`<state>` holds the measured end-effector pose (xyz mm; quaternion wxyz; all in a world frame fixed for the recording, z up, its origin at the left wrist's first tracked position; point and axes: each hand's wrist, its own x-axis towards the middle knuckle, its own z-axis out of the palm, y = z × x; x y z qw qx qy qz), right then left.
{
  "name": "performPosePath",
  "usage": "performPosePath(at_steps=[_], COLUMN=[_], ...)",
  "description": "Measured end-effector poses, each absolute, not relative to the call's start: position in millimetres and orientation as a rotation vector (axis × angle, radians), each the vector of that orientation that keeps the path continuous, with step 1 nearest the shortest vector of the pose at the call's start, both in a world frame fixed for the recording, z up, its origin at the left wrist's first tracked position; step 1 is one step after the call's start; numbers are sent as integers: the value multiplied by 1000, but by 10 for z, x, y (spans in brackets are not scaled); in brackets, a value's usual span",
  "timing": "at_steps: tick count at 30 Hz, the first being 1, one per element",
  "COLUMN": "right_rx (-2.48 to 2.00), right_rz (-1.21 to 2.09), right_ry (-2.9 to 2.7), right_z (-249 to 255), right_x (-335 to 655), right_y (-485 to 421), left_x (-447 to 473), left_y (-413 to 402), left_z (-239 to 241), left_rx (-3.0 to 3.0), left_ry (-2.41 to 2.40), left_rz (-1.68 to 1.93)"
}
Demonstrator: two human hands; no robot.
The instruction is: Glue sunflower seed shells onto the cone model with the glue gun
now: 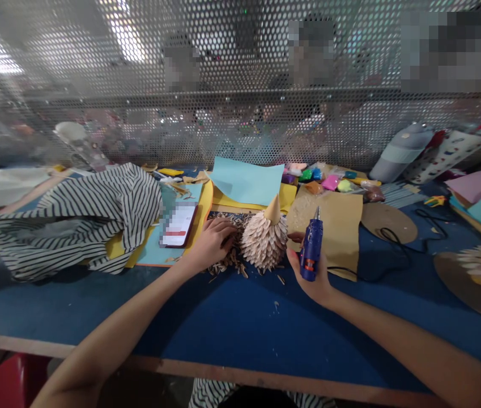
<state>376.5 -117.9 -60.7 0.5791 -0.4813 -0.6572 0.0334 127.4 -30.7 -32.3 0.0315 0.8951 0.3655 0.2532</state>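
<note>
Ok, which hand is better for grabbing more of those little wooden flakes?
Probably the left hand. It's already touching the pile of wooden flakes beside the flake-covered cone, and it looks free. The right hand is busy holding a blue glue gun.

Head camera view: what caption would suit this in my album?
A left hand rests on loose chips beside a scaled, cone-tipped craft figure as the right hand holds a blue glue gun.
</note>
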Motion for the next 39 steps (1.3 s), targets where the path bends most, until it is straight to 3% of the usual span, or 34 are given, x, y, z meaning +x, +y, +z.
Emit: performPosePath(at_steps=[14, 25, 30, 39], right_rx=[-1127, -1122, -1117, -1117], right_rz=[53, 113, 86, 83], right_ry=[-1526, -1517, -1513, -1518], right_z=[-647, -634, -645, -604], right_x=[3765, 3782, 3774, 3770], right_y=[-1174, -1168, -1170, -1176], left_x=[1361, 1263, 1255, 1375], left_y=[-214, -191, -236, -316], left_z=[-316, -293, -302, -298], left_rx=[2849, 2472, 2554, 2840], left_ry=[1154, 1266, 1445, 1265], left_rz=[638, 991, 915, 582])
